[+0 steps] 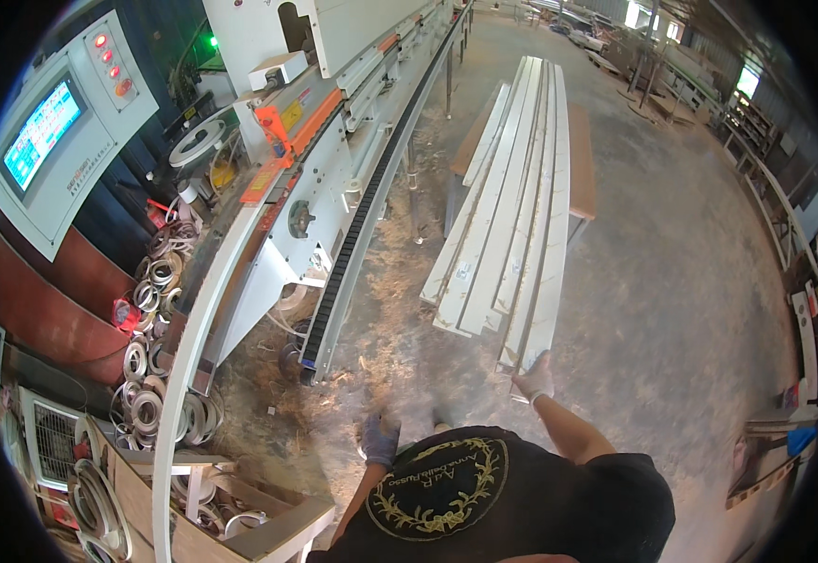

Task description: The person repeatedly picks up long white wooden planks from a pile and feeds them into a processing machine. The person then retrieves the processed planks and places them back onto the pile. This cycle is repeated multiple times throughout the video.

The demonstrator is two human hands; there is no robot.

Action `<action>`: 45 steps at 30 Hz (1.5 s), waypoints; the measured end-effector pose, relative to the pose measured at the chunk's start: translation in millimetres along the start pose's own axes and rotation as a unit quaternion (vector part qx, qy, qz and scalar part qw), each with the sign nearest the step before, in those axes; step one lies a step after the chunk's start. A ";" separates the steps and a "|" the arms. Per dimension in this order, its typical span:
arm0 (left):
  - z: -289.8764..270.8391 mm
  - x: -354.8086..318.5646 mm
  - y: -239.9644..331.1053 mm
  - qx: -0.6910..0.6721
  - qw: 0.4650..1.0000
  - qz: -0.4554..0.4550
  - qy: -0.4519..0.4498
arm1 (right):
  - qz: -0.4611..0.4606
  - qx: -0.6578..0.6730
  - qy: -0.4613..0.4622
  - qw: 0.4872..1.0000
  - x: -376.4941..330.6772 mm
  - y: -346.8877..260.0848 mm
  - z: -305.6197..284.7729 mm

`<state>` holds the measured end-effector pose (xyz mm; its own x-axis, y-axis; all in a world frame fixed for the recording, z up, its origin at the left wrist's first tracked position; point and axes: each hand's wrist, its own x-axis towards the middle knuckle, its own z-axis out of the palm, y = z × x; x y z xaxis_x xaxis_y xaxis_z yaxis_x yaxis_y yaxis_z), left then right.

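My right hand [536, 377], in a pale glove, grips the near end of a long white board [542, 310] at the right side of a stack. Several more long, narrow white boards [491, 253] lie side by side and partly on top of each other, their near ends uneven. My left hand [380, 441], in a greyish glove, hangs low beside my body over the floor. Its fingers look loosely stretched, and nothing shows in them. The boards rest on a brown-topped support [582, 174] that they mostly cover.
Left of the boards stands a long white machine [320, 188] with a black roller track [353, 249] and orange guards. A control panel [53, 131] with a lit screen is at far left. Rolls of edging [146, 408] pile below it, near a long white strip [179, 385]. Sawdust lies on the floor.
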<state>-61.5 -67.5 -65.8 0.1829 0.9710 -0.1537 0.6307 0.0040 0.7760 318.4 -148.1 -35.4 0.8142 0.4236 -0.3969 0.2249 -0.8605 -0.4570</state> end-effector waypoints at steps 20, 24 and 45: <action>55.6 15.6 105.1 -0.469 0.818 -0.143 -0.302 | -0.066 0.330 -0.399 0.853 -56.6 -50.5 3.7; 47.7 17.0 74.8 -0.539 0.779 -0.188 -0.260 | -0.173 0.322 -0.510 0.779 -137.3 -86.7 7.2; -152.2 -202.5 -84.4 -0.662 0.514 -0.055 0.543 | -0.147 0.406 -0.810 0.396 -66.7 -194.0 56.9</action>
<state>-266.6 -228.1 -7.1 -0.7807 0.5060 -0.3668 -0.6050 -0.4648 0.6464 189.9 6.8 34.4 -0.7440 0.6635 0.0791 -0.5996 -0.6106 -0.5173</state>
